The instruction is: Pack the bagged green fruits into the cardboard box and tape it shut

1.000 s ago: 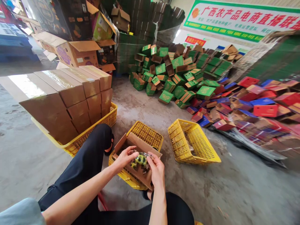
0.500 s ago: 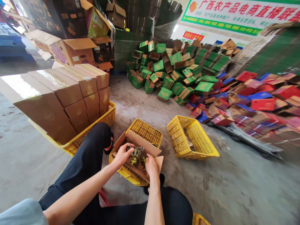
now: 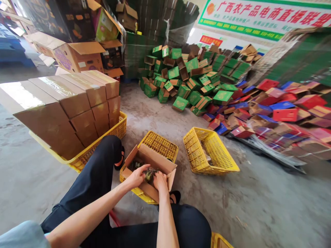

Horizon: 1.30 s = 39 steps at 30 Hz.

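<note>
An open brown cardboard box (image 3: 158,158) sits on a yellow plastic crate (image 3: 141,195) between my legs. Inside it, my left hand (image 3: 138,176) and my right hand (image 3: 160,181) grip a clear plastic bag (image 3: 149,174) from either side, fingers curled round it. Small green and yellow pieces show through the plastic; their kind cannot be made out. Darker packets (image 3: 134,164) lie at the box's left end, partly in shadow. My right hand and the bag hide part of the box's bottom.
At my left, a long yellow crate (image 3: 120,128) holds stacked, taped cartons (image 3: 77,103). An upturned yellow crate (image 3: 159,144) stands behind the box, another open crate (image 3: 214,155) to its right. Green boxes (image 3: 180,103) and red and blue boxes (image 3: 284,114) are heaped farther back.
Both hands have gone lower into the box with the bag, my right hand shifting left toward my left hand. The box's right flap is now more upright.
</note>
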Tool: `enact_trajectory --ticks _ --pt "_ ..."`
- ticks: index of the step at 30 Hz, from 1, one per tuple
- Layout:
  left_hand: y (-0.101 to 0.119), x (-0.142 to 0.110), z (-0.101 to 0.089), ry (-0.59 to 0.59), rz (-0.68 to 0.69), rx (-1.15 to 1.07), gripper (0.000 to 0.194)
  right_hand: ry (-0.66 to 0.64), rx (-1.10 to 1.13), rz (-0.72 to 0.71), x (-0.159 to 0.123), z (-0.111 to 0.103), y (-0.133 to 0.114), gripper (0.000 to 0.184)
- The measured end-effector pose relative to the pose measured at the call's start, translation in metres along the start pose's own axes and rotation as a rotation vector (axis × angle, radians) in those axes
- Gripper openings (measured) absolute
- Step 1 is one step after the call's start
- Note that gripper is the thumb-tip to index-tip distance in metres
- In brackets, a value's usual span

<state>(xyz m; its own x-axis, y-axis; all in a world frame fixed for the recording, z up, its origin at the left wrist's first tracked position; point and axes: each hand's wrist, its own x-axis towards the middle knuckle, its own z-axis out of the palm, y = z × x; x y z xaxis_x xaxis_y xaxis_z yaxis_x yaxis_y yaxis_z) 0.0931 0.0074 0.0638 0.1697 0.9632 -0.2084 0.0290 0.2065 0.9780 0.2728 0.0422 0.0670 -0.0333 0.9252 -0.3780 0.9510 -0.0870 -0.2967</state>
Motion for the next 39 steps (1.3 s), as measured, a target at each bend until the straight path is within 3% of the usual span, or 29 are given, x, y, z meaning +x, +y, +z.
enact_trajectory --ticks 4,8,11,15,18,21,27,31,35,39 --pt "0.0 0.003 0.0 -0.119 0.039 -0.043 0.06 0.117 0.113 0.052 0.0 -0.009 0.0 0.037" --pt "0.003 0.003 -0.003 -0.037 -0.018 -0.077 0.059 0.279 0.323 0.045 -0.007 -0.023 0.006 0.035" --pt "0.009 0.0 -0.004 -0.003 -0.082 -0.172 0.076 0.351 0.517 0.013 -0.014 -0.03 0.01 0.041" --pt "0.023 -0.007 0.0 0.032 -0.08 -0.297 0.095 0.313 1.0 0.001 -0.023 -0.033 0.007 0.051" --pt "0.032 -0.01 0.005 -0.048 -0.039 -0.385 0.094 0.23 1.341 -0.039 -0.028 -0.035 0.0 0.046" --pt "0.039 -0.011 0.005 -0.091 -0.016 -0.427 0.085 0.227 1.347 -0.074 -0.031 -0.039 -0.006 0.044" --pt "0.042 -0.011 0.0 -0.147 -0.001 -0.355 0.078 0.233 1.331 -0.039 -0.033 -0.046 -0.007 0.067" --pt "0.039 -0.009 0.001 -0.09 -0.033 -0.344 0.074 0.18 1.299 -0.088 -0.036 -0.047 -0.007 0.055" --pt "0.037 -0.008 0.004 -0.015 -0.071 -0.388 0.078 0.252 1.289 -0.093 -0.035 -0.045 -0.006 0.05" --pt "0.037 -0.008 0.005 -0.029 -0.035 -0.404 0.075 0.265 1.316 -0.086 -0.031 -0.042 -0.005 0.048"
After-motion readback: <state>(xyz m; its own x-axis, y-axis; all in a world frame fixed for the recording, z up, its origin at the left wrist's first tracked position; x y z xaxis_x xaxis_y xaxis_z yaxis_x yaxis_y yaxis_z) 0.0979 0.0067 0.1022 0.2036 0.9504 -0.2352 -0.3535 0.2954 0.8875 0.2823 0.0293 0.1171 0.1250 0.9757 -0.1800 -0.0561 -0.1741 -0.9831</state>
